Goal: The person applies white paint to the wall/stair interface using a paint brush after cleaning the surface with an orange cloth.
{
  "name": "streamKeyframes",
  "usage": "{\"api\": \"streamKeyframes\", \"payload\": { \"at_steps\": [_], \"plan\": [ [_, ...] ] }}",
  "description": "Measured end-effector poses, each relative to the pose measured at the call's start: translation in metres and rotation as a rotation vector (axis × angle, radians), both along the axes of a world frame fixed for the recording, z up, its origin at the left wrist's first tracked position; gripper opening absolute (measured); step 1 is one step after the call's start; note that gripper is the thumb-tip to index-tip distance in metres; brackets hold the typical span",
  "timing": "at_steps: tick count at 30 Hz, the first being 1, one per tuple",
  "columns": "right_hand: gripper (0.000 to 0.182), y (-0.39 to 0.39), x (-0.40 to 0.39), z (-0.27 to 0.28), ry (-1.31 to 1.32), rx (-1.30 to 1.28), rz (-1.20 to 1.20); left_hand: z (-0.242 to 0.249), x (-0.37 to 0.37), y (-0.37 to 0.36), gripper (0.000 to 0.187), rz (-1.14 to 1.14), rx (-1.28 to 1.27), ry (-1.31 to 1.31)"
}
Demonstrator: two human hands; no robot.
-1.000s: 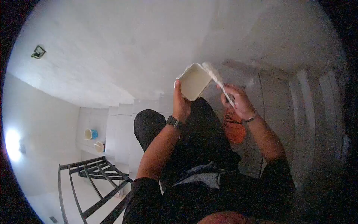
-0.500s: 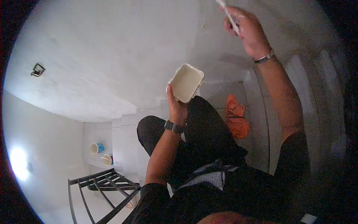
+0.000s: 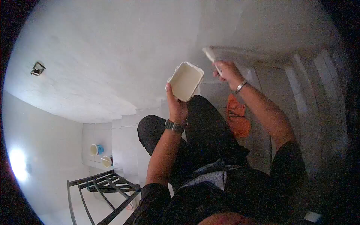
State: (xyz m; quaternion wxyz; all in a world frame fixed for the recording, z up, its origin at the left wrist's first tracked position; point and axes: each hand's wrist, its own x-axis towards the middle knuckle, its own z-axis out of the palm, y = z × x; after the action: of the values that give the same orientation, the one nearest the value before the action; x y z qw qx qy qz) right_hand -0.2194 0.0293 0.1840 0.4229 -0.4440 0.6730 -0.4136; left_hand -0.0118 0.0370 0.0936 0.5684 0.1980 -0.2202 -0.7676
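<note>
My left hand grips a rectangular white tub from below, thumb over its near rim. Pale cream paint shows inside, and the rim is crusted with it. To the right, my right hand is closed around the thin handle of a paintbrush. Its whitish bristle end points up and left, close to the grey-white wall. The brush head is a short way right of and above the tub, apart from it.
An orange cloth or bag lies on the tiled steps by my right knee. Further stairs rise at the right. Two paint buckets stand on the floor below left, near a black railing. An open socket box is set in the wall.
My right hand has come down and slightly left with the brush, from high up the wall to nearer the tub. My left hand and the tub stay almost in place.
</note>
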Motion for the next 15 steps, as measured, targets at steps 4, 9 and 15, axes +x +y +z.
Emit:
{"api": "streamKeyframes", "payload": {
  "at_steps": [4,9,15],
  "plan": [
    [0.029,-0.011,-0.010,0.073,0.034,-0.211,-0.024,-0.002,0.001,0.000,0.061,-0.039,0.010,-0.027],
    [0.025,-0.011,-0.014,0.159,0.166,-0.542,0.064,-0.001,0.001,0.003,0.062,-0.013,-0.005,-0.057],
    [0.030,-0.007,-0.002,0.096,0.128,-0.462,-0.033,0.004,0.000,0.007,0.060,-0.027,-0.029,-0.083]
  ]
}}
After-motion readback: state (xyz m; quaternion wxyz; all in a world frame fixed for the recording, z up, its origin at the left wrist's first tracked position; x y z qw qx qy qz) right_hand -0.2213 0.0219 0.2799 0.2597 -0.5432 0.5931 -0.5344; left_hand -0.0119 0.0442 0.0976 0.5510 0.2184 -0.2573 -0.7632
